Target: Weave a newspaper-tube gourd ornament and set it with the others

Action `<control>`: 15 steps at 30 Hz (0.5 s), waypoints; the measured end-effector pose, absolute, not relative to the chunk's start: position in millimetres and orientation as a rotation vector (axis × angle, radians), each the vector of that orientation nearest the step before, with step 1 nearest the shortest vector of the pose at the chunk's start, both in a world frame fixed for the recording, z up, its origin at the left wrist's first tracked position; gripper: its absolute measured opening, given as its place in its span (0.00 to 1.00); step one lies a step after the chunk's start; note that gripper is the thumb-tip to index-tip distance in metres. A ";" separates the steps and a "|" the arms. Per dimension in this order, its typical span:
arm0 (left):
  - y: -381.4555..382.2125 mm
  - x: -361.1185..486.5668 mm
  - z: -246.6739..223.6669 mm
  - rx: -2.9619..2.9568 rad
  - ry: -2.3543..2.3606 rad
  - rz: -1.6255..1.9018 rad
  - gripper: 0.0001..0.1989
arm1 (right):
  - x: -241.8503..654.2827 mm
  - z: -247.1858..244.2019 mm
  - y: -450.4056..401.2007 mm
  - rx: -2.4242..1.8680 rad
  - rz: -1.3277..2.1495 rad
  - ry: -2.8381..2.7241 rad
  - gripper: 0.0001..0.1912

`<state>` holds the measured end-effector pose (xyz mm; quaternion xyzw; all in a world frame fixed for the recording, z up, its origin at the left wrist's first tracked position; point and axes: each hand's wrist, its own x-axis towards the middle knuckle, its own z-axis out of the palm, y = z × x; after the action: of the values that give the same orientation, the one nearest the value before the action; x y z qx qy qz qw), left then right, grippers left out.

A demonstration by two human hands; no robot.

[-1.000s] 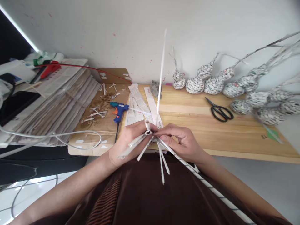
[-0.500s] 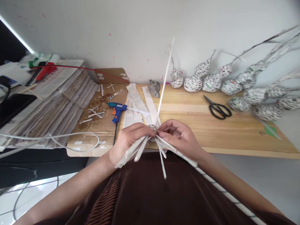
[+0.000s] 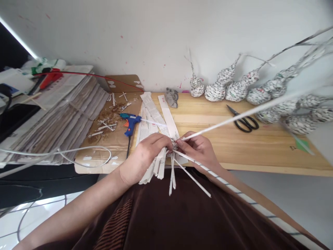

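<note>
Over the table's front edge, my left hand (image 3: 151, 152) is closed around a bundle of rolled paper strips (image 3: 153, 170), whose free ends fan down toward my lap. My right hand (image 3: 199, 149) pinches a long white paper strip (image 3: 223, 123) close to where the strips meet, and that strip slants up to the right. A second long strip with dark stripes (image 3: 234, 189) runs from the same spot down over my right forearm. Thinner strips (image 3: 192, 178) hang between the hands. My fingers hide the crossing point.
Behind my left hand lie a blue glue gun (image 3: 132, 124) and flat newspaper strips (image 3: 153, 111). A stack of newspapers (image 3: 85, 111) stands left, with a white cable (image 3: 104, 149) before it. Black scissors (image 3: 243, 119) and several woven paper gourds (image 3: 214, 90) are to the right.
The long strip that stood nearly upright has swung down to the right and is now in my right fingers. The bundle has turned, its hanging ends shifting.
</note>
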<state>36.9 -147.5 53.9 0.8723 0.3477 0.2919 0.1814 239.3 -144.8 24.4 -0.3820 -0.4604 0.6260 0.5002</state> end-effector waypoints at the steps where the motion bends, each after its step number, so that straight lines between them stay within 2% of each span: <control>1: -147.4 37.2 54.1 2.465 0.994 0.814 0.04 | 239.4 24.3 -145.8 -0.907 1.514 -1.094 0.13; 6: -148.5 39.7 51.5 2.471 1.035 0.864 0.04 | 242.5 26.2 -151.1 -0.927 1.407 -1.257 0.08; 12: -149.5 44.5 48.9 2.425 1.101 0.986 0.04 | 248.6 18.6 -150.7 -0.884 1.199 -1.513 0.06; 15: -147.5 45.3 48.8 2.381 1.140 1.027 0.03 | 251.6 12.0 -151.2 -0.778 1.098 -1.622 0.10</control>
<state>45.3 -147.5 48.8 0.8306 0.3977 0.3581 0.1541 251.6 -151.2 12.0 -0.3208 -0.6689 0.4529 0.4944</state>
